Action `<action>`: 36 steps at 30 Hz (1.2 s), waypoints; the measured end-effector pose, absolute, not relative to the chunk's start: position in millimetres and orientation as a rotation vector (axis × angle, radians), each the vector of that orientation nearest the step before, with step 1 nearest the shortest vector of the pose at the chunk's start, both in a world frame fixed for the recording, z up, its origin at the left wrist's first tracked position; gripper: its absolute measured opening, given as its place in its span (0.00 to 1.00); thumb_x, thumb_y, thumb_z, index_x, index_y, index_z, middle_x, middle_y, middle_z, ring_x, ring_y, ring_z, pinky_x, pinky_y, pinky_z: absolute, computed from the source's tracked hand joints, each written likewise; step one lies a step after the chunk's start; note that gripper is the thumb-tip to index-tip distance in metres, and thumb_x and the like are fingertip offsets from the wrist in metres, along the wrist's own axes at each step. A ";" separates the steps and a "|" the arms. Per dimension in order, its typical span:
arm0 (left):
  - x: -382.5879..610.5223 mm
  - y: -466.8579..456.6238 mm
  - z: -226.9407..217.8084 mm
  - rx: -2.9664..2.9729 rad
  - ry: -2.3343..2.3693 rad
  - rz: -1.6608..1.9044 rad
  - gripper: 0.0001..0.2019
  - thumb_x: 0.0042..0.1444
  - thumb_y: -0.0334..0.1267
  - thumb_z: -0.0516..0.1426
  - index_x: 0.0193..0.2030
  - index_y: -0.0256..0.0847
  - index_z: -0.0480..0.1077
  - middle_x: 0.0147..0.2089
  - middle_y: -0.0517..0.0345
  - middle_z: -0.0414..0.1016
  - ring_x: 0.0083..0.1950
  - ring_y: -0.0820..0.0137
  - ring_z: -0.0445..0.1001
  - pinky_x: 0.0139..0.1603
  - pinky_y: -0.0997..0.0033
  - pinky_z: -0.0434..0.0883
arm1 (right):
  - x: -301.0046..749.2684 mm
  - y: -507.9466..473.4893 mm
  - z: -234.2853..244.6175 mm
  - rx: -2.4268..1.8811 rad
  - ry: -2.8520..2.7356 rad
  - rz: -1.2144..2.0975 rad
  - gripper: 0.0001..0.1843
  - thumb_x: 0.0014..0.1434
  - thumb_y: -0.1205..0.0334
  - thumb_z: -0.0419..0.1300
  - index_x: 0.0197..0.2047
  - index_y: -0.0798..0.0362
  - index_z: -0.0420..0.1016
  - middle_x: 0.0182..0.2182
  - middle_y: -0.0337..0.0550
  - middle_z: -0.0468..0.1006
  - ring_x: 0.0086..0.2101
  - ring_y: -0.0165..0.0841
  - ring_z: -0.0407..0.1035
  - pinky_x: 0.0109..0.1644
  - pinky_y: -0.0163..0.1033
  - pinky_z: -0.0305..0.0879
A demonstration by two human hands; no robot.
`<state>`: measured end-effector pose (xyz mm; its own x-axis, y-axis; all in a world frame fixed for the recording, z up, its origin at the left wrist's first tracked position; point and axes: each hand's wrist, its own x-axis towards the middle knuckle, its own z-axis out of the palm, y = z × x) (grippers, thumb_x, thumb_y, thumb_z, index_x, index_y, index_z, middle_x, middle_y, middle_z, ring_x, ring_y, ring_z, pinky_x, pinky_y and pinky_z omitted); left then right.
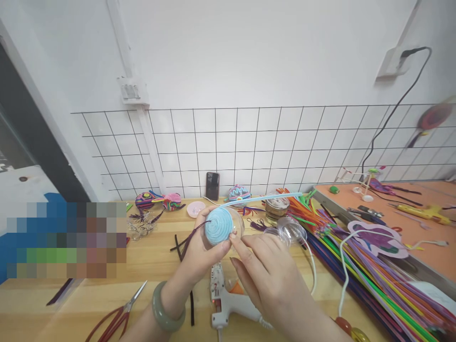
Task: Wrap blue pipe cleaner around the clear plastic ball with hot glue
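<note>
My left hand (195, 256) is wrapped round a clear plastic ball (238, 223), one side of which is covered by a light blue pipe-cleaner coil (218, 227). From the coil's top a loose light blue pipe-cleaner tail (270, 196) sticks out to the right. A dark purple strand (204, 224) comes from the coil's centre and hangs over my left fingers. The index fingertip of my right hand (272, 263) touches the coil's lower right edge, beside my left thumb. My right thumb stays apart below it. Under the hands lies a white glue gun (228, 304).
Red-handled scissors (119, 313) lie at the front left. Bundled coloured pipe cleaners (356, 266) spread along the right. A glass jar (277, 209), clear plastic half-shells (292, 230), a pink dish (195, 209) and a phone (213, 186) stand behind. A white cable (344, 270) curves at right.
</note>
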<state>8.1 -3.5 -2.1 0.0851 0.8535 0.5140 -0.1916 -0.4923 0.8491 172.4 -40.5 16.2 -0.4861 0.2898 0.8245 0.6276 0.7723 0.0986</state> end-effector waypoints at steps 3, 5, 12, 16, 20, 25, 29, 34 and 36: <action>8.0 -2.5 -4.9 1.506 0.704 1.540 0.32 0.47 0.45 0.65 0.57 0.42 0.58 0.46 0.51 0.72 0.46 0.62 0.73 0.47 0.64 0.70 | 172.3 -41.0 17.0 -0.682 -2.100 -0.442 0.16 0.63 0.74 0.53 0.53 0.63 0.70 0.33 0.51 0.78 0.33 0.39 0.70 0.34 0.45 0.66; 7.2 -1.9 -7.0 1.514 0.712 1.531 0.33 0.48 0.45 0.64 0.59 0.42 0.58 0.45 0.51 0.73 0.45 0.63 0.73 0.46 0.64 0.71 | 172.7 -40.8 16.7 -0.682 -2.100 -0.420 0.16 0.63 0.74 0.53 0.53 0.63 0.71 0.32 0.50 0.77 0.32 0.38 0.70 0.34 0.44 0.66; 7.5 -2.4 -8.3 1.538 0.761 1.488 0.33 0.49 0.45 0.64 0.60 0.42 0.57 0.45 0.52 0.73 0.45 0.63 0.74 0.46 0.65 0.71 | 174.6 -41.2 15.5 -0.649 -2.059 -0.267 0.15 0.62 0.74 0.53 0.52 0.59 0.72 0.35 0.50 0.79 0.35 0.39 0.70 0.36 0.45 0.67; 9.8 -4.3 -9.5 1.603 0.770 1.443 0.32 0.49 0.44 0.63 0.58 0.43 0.57 0.46 0.51 0.73 0.45 0.63 0.73 0.47 0.64 0.71 | 176.1 -39.9 15.7 -0.675 -1.935 0.113 0.08 0.62 0.71 0.55 0.43 0.54 0.74 0.35 0.45 0.78 0.36 0.35 0.72 0.39 0.41 0.69; 13.2 -6.5 -11.0 1.632 0.797 1.417 0.30 0.49 0.40 0.63 0.57 0.44 0.57 0.49 0.51 0.73 0.48 0.62 0.74 0.49 0.63 0.71 | 177.4 -35.2 17.6 -0.865 -1.700 0.514 0.04 0.60 0.63 0.59 0.33 0.51 0.71 0.27 0.38 0.75 0.29 0.31 0.71 0.33 0.36 0.70; 16.0 -9.7 -9.5 1.616 0.830 1.412 0.30 0.47 0.39 0.63 0.56 0.43 0.57 0.48 0.51 0.72 0.46 0.61 0.74 0.48 0.61 0.71 | 178.2 -29.5 18.4 -0.913 -1.593 0.752 0.10 0.56 0.55 0.62 0.30 0.52 0.72 0.24 0.37 0.72 0.27 0.31 0.69 0.30 0.36 0.69; 15.4 -10.2 -8.4 1.642 0.844 1.373 0.30 0.48 0.38 0.62 0.57 0.43 0.55 0.47 0.52 0.71 0.46 0.62 0.74 0.49 0.61 0.71 | 178.8 -27.9 17.3 -0.910 -1.558 0.833 0.10 0.55 0.55 0.63 0.30 0.52 0.72 0.22 0.35 0.70 0.25 0.30 0.66 0.28 0.36 0.67; 14.5 -9.0 -8.4 1.654 0.825 1.350 0.30 0.48 0.36 0.62 0.57 0.44 0.55 0.48 0.51 0.72 0.46 0.62 0.74 0.49 0.61 0.71 | 181.9 -26.9 18.7 -0.930 -1.608 0.848 0.09 0.55 0.56 0.62 0.30 0.53 0.73 0.23 0.35 0.70 0.25 0.29 0.65 0.29 0.35 0.66; 14.3 -8.5 -8.7 1.655 0.820 1.353 0.30 0.48 0.36 0.62 0.57 0.44 0.56 0.49 0.51 0.72 0.47 0.62 0.74 0.50 0.60 0.71 | 183.3 -26.3 19.6 -0.935 -1.625 0.866 0.09 0.56 0.56 0.62 0.30 0.53 0.73 0.23 0.35 0.70 0.26 0.30 0.65 0.29 0.36 0.66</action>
<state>14.3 -8.5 -8.7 0.2082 0.8742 0.4388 -0.0159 -0.4455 0.8951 183.3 -26.3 19.6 -0.1719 0.8943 0.4130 0.1556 0.4387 -0.8851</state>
